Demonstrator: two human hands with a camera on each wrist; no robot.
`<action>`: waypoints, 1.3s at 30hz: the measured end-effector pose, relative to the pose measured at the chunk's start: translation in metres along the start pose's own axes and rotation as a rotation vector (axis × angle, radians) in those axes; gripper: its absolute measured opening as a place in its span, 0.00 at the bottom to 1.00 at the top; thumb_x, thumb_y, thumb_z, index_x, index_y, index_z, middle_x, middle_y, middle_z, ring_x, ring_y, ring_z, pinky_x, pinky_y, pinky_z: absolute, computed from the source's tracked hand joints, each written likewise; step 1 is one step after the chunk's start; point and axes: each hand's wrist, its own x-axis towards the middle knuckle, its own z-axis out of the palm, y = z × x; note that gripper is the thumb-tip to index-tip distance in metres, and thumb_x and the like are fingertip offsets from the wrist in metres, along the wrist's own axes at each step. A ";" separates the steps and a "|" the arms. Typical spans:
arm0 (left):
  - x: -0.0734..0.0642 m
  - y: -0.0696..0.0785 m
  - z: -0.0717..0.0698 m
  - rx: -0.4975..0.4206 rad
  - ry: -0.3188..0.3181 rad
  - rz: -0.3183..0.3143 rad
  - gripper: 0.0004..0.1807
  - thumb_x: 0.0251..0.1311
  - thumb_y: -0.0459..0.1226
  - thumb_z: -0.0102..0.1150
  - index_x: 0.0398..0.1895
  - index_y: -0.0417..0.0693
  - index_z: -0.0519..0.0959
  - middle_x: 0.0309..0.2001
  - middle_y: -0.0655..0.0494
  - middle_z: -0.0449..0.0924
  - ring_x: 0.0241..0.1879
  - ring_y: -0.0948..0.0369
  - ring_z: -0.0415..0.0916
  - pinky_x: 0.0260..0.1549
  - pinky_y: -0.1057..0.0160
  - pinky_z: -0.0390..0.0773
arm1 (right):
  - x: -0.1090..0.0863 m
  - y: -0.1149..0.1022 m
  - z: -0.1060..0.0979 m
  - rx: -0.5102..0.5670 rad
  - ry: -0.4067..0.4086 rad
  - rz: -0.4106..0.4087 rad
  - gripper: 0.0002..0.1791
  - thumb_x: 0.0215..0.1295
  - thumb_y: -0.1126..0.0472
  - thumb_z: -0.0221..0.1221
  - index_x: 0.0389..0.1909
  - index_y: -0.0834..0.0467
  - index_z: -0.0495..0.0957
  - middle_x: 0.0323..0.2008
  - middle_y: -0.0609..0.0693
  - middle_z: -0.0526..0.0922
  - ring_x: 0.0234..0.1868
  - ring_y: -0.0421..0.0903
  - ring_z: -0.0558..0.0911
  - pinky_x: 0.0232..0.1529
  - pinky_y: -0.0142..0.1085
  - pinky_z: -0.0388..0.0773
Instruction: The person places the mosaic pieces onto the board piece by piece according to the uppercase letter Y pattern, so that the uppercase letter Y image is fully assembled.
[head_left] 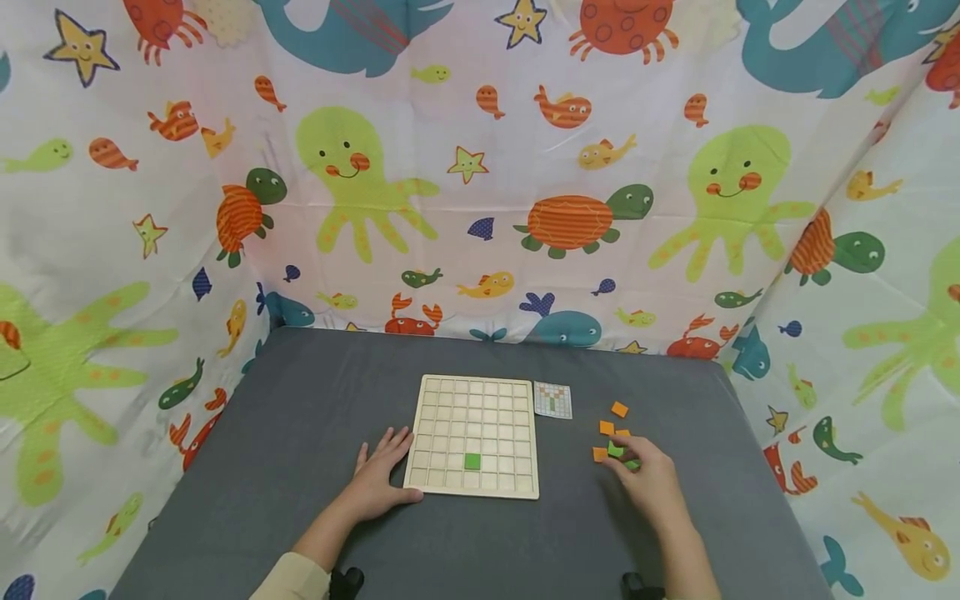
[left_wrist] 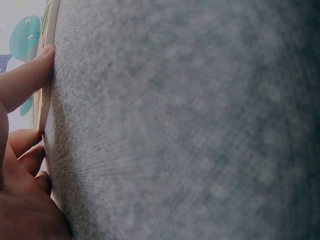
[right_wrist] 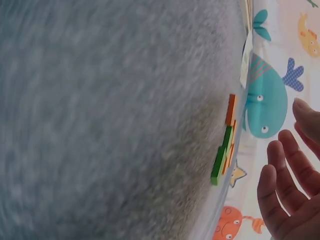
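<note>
Two hands are in view over a grey cloth-covered table (head_left: 300, 433). The landmark is the pale square wooden grid board (head_left: 474, 436) lying flat near the table's middle.

Left of the board, the left hand (head_left: 382, 475) lies flat on the cloth, fingers straight and relaxed, gripping nothing; its fingertips (left_wrist: 45, 55) touch the board's left edge, as the left wrist view confirms.

On the board, one green square tile (head_left: 472, 461) sits in a cell of the second row from the near edge, at about the middle column. The other cells visible hold no tile.

Just beside the board's far right corner lies a small printed pattern card (head_left: 552, 400), flat on the cloth.

Right of the board, apart from it, lies a loose cluster of small orange square tiles (head_left: 619, 409) and green square tiles (head_left: 615, 450).

The right hand (head_left: 645, 475) is over the near side of that cluster. The right wrist view shows its fingers (right_wrist: 280, 170) extended and spread, clear of the tiles, holding nothing.
</note>
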 end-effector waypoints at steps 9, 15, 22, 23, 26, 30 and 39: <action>0.000 0.000 -0.001 -0.006 0.005 0.008 0.57 0.47 0.54 0.78 0.80 0.51 0.58 0.81 0.52 0.52 0.81 0.47 0.40 0.73 0.31 0.30 | 0.000 0.016 -0.006 -0.030 -0.030 0.079 0.26 0.56 0.62 0.74 0.57 0.61 0.82 0.49 0.59 0.85 0.43 0.56 0.86 0.43 0.53 0.84; 0.000 0.001 -0.001 0.000 0.004 0.007 0.57 0.47 0.54 0.78 0.79 0.51 0.59 0.80 0.52 0.52 0.81 0.47 0.40 0.73 0.32 0.31 | -0.002 0.025 -0.014 -0.072 -0.085 0.173 0.27 0.59 0.61 0.72 0.60 0.60 0.79 0.53 0.61 0.82 0.48 0.57 0.82 0.47 0.56 0.80; 0.000 0.002 -0.002 -0.007 0.008 0.011 0.57 0.47 0.53 0.78 0.79 0.50 0.59 0.80 0.51 0.52 0.81 0.46 0.40 0.73 0.31 0.30 | 0.000 0.034 -0.017 -0.090 -0.140 0.223 0.28 0.59 0.60 0.71 0.61 0.61 0.79 0.55 0.64 0.80 0.50 0.59 0.82 0.49 0.57 0.79; 0.000 0.002 -0.002 -0.007 0.009 0.010 0.57 0.47 0.53 0.78 0.79 0.50 0.59 0.80 0.51 0.52 0.81 0.46 0.40 0.73 0.31 0.30 | 0.000 0.035 -0.017 -0.090 -0.146 0.235 0.28 0.59 0.60 0.71 0.61 0.62 0.78 0.55 0.65 0.80 0.51 0.60 0.82 0.50 0.58 0.79; 0.000 0.002 -0.002 -0.002 0.005 0.002 0.57 0.47 0.53 0.78 0.79 0.50 0.58 0.80 0.51 0.52 0.81 0.47 0.40 0.73 0.31 0.30 | 0.000 0.038 -0.018 -0.091 -0.165 0.281 0.29 0.60 0.60 0.71 0.62 0.64 0.77 0.57 0.67 0.78 0.54 0.63 0.80 0.53 0.60 0.78; 0.000 0.003 -0.002 -0.003 0.006 0.002 0.57 0.47 0.54 0.78 0.79 0.50 0.59 0.80 0.52 0.52 0.81 0.46 0.40 0.73 0.31 0.30 | -0.001 0.041 -0.018 -0.099 -0.195 0.323 0.29 0.60 0.62 0.71 0.61 0.66 0.76 0.58 0.68 0.78 0.55 0.64 0.79 0.55 0.60 0.75; -0.001 0.002 -0.003 -0.013 0.009 0.013 0.57 0.47 0.53 0.78 0.79 0.49 0.59 0.80 0.51 0.52 0.81 0.46 0.40 0.73 0.31 0.30 | 0.001 0.042 -0.013 -0.107 -0.232 0.257 0.26 0.58 0.59 0.72 0.57 0.65 0.81 0.53 0.64 0.81 0.51 0.60 0.81 0.51 0.58 0.77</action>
